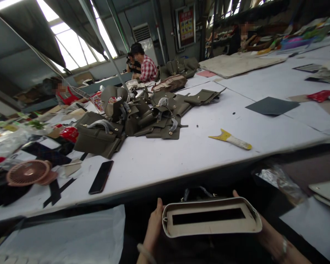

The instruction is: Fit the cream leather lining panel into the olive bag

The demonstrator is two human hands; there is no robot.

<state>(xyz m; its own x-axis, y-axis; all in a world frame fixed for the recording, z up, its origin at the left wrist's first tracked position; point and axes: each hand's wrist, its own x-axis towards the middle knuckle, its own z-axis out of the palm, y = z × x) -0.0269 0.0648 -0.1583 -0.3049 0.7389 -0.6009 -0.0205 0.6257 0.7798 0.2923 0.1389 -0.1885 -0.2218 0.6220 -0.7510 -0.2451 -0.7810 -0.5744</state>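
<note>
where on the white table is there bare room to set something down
Bare white tabletop lies between the black rectangular phone and the yellow notched tool, and between that tool and the flat dark sheet. It is crowded on the left, around the pink round fan and the piled olive-green bags.

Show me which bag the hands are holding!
The cream-rimmed bag with a dark rectangle, between left hand and right hand; the olive bags lie on the table.
</note>
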